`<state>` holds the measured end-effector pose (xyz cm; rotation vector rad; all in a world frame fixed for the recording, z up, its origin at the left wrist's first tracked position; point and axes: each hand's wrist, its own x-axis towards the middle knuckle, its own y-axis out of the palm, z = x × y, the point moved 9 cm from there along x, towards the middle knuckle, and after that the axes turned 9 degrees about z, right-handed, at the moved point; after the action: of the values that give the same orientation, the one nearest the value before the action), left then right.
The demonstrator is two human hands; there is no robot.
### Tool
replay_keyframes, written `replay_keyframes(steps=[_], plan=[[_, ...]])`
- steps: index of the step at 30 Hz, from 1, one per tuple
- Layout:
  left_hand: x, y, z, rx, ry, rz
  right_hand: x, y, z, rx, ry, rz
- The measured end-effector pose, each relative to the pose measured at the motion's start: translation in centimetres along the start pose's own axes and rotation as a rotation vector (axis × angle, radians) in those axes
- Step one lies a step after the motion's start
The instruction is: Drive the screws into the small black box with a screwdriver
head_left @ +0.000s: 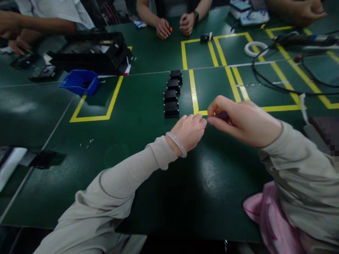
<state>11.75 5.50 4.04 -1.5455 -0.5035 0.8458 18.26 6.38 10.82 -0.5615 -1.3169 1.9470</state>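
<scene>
In my right hand (241, 120) is a screwdriver (224, 115), its dark handle between thumb and fingers. The thin shaft points down and left toward my left hand (189, 132). That hand is closed, its back toward me; whatever it grips is hidden behind the fingers. Just beyond it, a row of several black box-shaped parts (171, 108) with small bright spots at their sides stands on the green table (127, 95). A few small screws (91, 141) lie on the table to the left.
A blue bin (81, 82) sits at the left, in front of a long black housing (87, 58). Yellow tape (194, 93) marks the table. Black cable (261, 76) and a white tape roll (255, 49) are at right. A co-worker's hands (162, 28) rest across the table. Pink cloth (272, 215) hangs near my right sleeve.
</scene>
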Motion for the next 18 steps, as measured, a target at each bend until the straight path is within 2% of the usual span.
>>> replay_keyframes(steps=[7,13,18], plan=[[-0.4,-0.4,-0.3,0.004,-0.070,0.006,-0.2,-0.4,0.1,-0.014,0.003,-0.026],[-0.5,-0.5,-0.5,-0.005,-0.077,-0.013,-0.1,-0.4,0.1,-0.011,-0.003,0.013],[-0.4,-0.6,-0.6,-0.005,-0.078,-0.019,0.1,0.8,-0.2,-0.167,0.033,0.047]])
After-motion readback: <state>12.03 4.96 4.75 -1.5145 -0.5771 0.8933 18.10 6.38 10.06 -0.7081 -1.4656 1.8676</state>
